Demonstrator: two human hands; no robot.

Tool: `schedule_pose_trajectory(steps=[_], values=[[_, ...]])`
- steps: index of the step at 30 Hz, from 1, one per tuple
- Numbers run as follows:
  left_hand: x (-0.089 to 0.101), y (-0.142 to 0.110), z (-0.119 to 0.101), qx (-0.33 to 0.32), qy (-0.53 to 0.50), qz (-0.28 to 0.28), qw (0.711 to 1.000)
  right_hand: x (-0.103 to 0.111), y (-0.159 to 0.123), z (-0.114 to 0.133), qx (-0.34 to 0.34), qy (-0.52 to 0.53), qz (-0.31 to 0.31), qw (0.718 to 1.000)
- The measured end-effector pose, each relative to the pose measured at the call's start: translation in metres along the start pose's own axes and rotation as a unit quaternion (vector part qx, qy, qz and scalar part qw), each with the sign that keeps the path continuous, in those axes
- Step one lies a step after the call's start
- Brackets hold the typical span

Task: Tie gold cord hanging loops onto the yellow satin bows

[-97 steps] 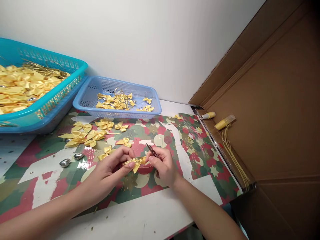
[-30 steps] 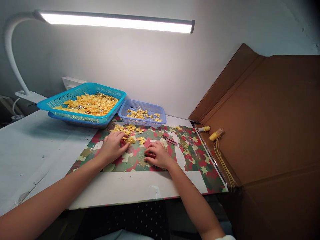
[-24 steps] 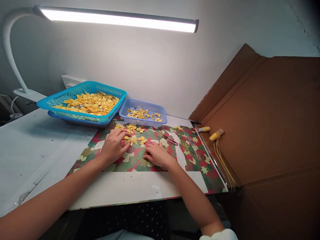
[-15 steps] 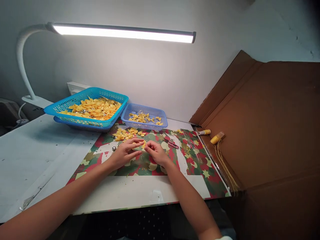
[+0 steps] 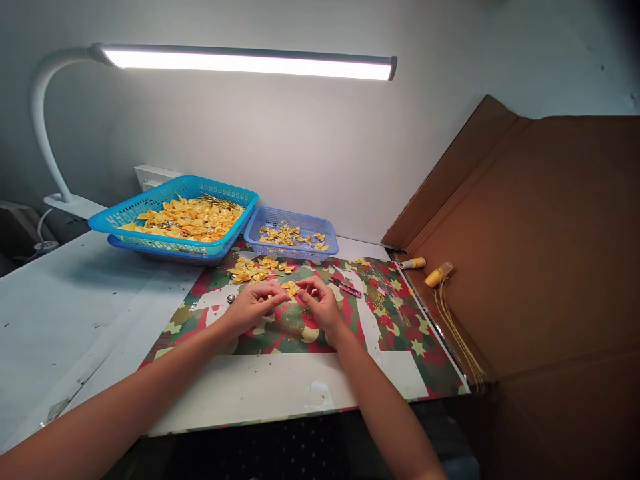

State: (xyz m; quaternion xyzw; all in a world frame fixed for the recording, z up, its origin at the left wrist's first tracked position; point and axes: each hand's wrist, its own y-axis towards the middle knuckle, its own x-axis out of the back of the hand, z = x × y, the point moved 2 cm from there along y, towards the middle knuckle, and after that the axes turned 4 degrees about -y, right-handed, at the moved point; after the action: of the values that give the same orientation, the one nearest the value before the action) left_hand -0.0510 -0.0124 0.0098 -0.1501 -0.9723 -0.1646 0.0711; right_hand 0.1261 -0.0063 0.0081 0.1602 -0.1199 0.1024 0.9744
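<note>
Between my two hands, low over the patterned paper, is a small yellow ribbon bow [image 5: 291, 288]. My left hand [image 5: 256, 305] is closed, thumb and fingers pinching the bow's left side. From the right, my right hand [image 5: 321, 305] grips the other side between thumb and forefinger. Just beyond the hands lies a loose group of yellow bows [image 5: 249, 270]. A silver heart-shaped charm [image 5: 231, 299] sits left of my left hand. Pink-handled thread snips [image 5: 347, 288] lie on the paper beyond my right hand.
A turquoise basket [image 5: 175, 245] heaped with bows stands back left. Beside it is a smaller blue basket [image 5: 295, 252] holding bows and gold cord. A cardboard wall [image 5: 540, 253] bounds the right, with yellow tubes [image 5: 440, 274] and cords [image 5: 457, 333]. A lamp [image 5: 245, 61] hangs above.
The snips went from my right hand to the paper. My left hand reached to the bows, then came right; both hands now meet at one bow. The view has tilted up, showing the lamp.
</note>
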Motion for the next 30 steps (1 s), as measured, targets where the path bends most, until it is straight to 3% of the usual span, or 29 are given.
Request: schedule_pose_trajectory(steps=[5,14,19,24,30], values=[[-0.005,-0.001,-0.001,0.001,0.021,0.056,0.998,0.000,0.001,-0.002,-0.005,0.013,0.034,0.999],[-0.008,-0.002,-0.011,0.040,-0.019,0.076,0.996,0.000,0.000,-0.002,0.008,0.011,0.028,0.999],[-0.004,-0.004,0.000,0.107,-0.112,0.016,0.988,0.003,0.000,-0.001,0.010,-0.005,-0.003,1.000],[0.004,-0.002,0.015,0.144,-0.224,-0.074,0.961,0.002,-0.006,0.008,0.050,-0.033,0.016,0.998],[0.005,-0.003,0.015,0.167,-0.268,-0.110,0.942,-0.002,-0.012,0.018,0.119,-0.097,0.037,0.987]])
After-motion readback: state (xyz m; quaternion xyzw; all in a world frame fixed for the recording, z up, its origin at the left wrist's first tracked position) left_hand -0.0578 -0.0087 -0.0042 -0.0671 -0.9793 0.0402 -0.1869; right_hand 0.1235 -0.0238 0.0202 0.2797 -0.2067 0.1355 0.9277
